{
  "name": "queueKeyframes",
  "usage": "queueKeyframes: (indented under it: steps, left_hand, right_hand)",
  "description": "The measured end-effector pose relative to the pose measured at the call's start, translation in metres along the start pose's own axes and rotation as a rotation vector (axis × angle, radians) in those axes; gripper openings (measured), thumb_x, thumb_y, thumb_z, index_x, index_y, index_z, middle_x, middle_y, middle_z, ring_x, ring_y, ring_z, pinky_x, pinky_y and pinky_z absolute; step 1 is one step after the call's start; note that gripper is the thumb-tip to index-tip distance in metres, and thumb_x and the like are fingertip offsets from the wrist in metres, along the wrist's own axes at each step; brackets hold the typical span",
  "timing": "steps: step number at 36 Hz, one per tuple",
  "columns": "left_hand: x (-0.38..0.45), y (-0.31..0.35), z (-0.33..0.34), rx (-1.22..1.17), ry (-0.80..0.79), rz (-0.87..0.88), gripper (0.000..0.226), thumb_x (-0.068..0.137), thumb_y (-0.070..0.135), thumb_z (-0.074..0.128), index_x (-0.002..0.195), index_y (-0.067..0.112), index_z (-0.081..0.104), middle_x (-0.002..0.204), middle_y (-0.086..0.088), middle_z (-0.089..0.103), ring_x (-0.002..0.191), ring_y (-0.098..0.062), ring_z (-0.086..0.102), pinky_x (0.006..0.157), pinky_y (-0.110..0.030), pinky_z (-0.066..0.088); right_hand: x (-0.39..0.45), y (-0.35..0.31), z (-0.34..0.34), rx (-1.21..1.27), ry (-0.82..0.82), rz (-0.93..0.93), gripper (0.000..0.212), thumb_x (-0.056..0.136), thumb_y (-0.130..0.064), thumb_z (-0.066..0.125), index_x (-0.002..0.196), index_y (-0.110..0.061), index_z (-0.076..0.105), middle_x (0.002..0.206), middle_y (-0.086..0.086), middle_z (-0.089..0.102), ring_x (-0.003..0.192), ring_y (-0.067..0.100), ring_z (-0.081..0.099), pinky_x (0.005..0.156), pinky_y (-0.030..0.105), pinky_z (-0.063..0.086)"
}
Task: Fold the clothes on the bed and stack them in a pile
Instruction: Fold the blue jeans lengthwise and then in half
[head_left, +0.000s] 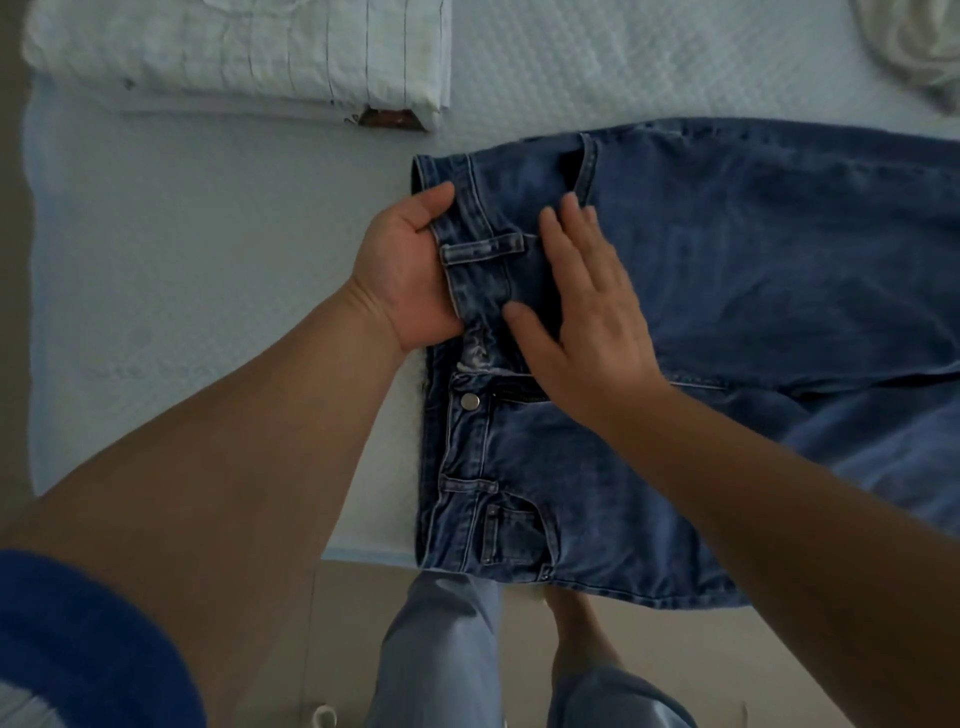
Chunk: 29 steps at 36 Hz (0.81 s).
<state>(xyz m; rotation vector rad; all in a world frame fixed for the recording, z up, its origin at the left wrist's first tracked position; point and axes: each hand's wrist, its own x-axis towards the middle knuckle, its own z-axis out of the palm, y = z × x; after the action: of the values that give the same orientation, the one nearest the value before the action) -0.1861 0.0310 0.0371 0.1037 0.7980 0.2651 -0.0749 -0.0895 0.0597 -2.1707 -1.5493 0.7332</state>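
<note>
- blue jeans lie on the pale bed, waistband toward the left, legs running off to the right edge of view.
- near corner of the jeans overhangs the bed's front edge, above the floor.
- left hand grips the waistband by a belt loop — thumb on top of the denim, fingers hidden beneath the fabric.
- right hand lies flat on the jeans just right of the waistband, fingers straight and slightly spread, pressing the cloth; it grasps nothing.
- metal button and the open zip sit just below the two hands.
- small front pocket shows lower down, near the bed's edge.
- folded white cloth with thin dark stripes rests on the bed at upper left, well apart from the jeans.
- another pale bundle at the upper right corner — too cropped to tell what it is.
- person's legs in light blue trousers stand on the floor below.
</note>
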Motion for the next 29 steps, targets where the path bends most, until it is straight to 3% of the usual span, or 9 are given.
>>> queueKeyframes:
  steps: [4, 6, 9, 12, 15, 19, 22, 24, 29]
  left_hand:
    - [0.004, -0.004, 0.003, 0.245, 0.221, -0.043, 0.051, 0.098, 0.040, 0.031, 0.113, 0.004, 0.064, 0.109, -0.016, 0.068, 0.096, -0.030, 0.067, 0.075, -0.041, 0.057]
    - [0.005, -0.004, 0.007, 0.405, 0.372, 0.030, 0.050, 0.099, 0.043, 0.033, 0.117, 0.007, 0.062, 0.108, -0.015, 0.069, 0.096, -0.030, 0.068, 0.076, -0.041, 0.056]
    - [0.000, -0.001, 0.007, 0.691, 0.559, 0.215, 0.042, 0.094, 0.045, 0.047, 0.116, 0.013, 0.064, 0.107, -0.008, 0.069, 0.092, -0.024, 0.068, 0.075, -0.038, 0.057]
    - [-0.016, -0.006, 0.000, 0.860, 0.596, 0.214, 0.031, 0.086, 0.046, 0.058, 0.099, 0.019, 0.066, 0.100, -0.003, 0.069, 0.084, -0.017, 0.067, 0.072, -0.031, 0.056]
    - [-0.039, -0.023, -0.015, 0.955, 0.669, 0.176, 0.020, 0.084, 0.038, 0.062, 0.073, 0.020, 0.060, 0.071, 0.001, 0.064, 0.056, -0.009, 0.060, 0.058, -0.023, 0.048]
    - [-0.069, -0.063, -0.036, 1.034, 0.721, 0.115, 0.026, 0.082, 0.035, 0.063, 0.063, 0.019, 0.056, 0.066, 0.000, 0.059, 0.061, -0.015, 0.057, 0.073, -0.035, 0.052]
    - [-0.087, -0.091, -0.045, 1.061, 0.708, 0.080, 0.028, 0.083, 0.035, 0.063, 0.067, 0.014, 0.056, 0.069, -0.003, 0.059, 0.061, -0.015, 0.058, 0.078, -0.040, 0.053]
    - [-0.096, -0.108, -0.049, 1.114, 0.677, 0.071, 0.026, 0.083, 0.037, 0.062, 0.075, 0.013, 0.056, 0.074, -0.007, 0.057, 0.067, -0.019, 0.057, 0.072, -0.038, 0.051]
    - [-0.107, -0.139, -0.059, 1.232, 0.688, 0.027, 0.028, 0.075, 0.045, 0.069, 0.077, 0.020, 0.055, 0.073, 0.006, 0.056, 0.065, -0.005, 0.053, 0.053, -0.021, 0.040]
  right_hand:
    - [-0.008, 0.011, 0.011, -0.176, -0.363, 0.032, 0.081, 0.093, -0.050, 0.043, 0.150, -0.016, -0.003, 0.158, 0.004, -0.010, 0.144, 0.016, -0.013, 0.116, 0.037, -0.007]
    - [-0.010, 0.014, 0.013, -0.208, -0.318, 0.022, 0.080, 0.092, -0.046, 0.047, 0.150, -0.013, 0.003, 0.158, 0.006, -0.007, 0.144, 0.019, -0.010, 0.115, 0.036, -0.006]
    - [-0.018, 0.012, 0.008, -0.169, -0.085, 0.013, 0.067, 0.089, -0.034, 0.056, 0.144, -0.006, 0.030, 0.153, 0.012, 0.024, 0.144, 0.026, 0.011, 0.115, 0.038, 0.005]
    - [-0.041, 0.014, 0.002, -0.143, 0.038, 0.003, 0.046, 0.084, -0.022, 0.060, 0.125, -0.005, 0.054, 0.132, 0.015, 0.049, 0.129, 0.034, 0.038, 0.105, 0.043, 0.026]
    - [-0.075, 0.014, 0.001, -0.133, 0.023, -0.029, 0.025, 0.079, -0.014, 0.064, 0.102, -0.004, 0.065, 0.107, 0.018, 0.058, 0.099, 0.040, 0.052, 0.085, 0.044, 0.039]
    - [-0.113, 0.009, 0.014, -0.135, -0.199, -0.094, 0.019, 0.077, -0.016, 0.071, 0.091, -0.004, 0.067, 0.087, 0.016, 0.059, 0.082, 0.038, 0.056, 0.071, 0.042, 0.045]
    - [-0.132, 0.007, 0.028, -0.217, -0.411, -0.048, 0.030, 0.084, -0.030, 0.064, 0.105, -0.009, 0.063, 0.099, 0.011, 0.059, 0.096, 0.034, 0.053, 0.080, 0.039, 0.041]
    - [-0.139, 0.011, 0.036, -0.247, -0.504, 0.006, 0.038, 0.087, -0.035, 0.058, 0.119, -0.013, 0.057, 0.112, 0.009, 0.055, 0.107, 0.030, 0.047, 0.086, 0.037, 0.037]
    - [-0.148, 0.020, 0.042, -0.133, -0.493, 0.048, 0.041, 0.088, -0.023, 0.057, 0.127, -0.011, 0.054, 0.123, 0.012, 0.051, 0.117, 0.030, 0.040, 0.097, 0.036, 0.033]
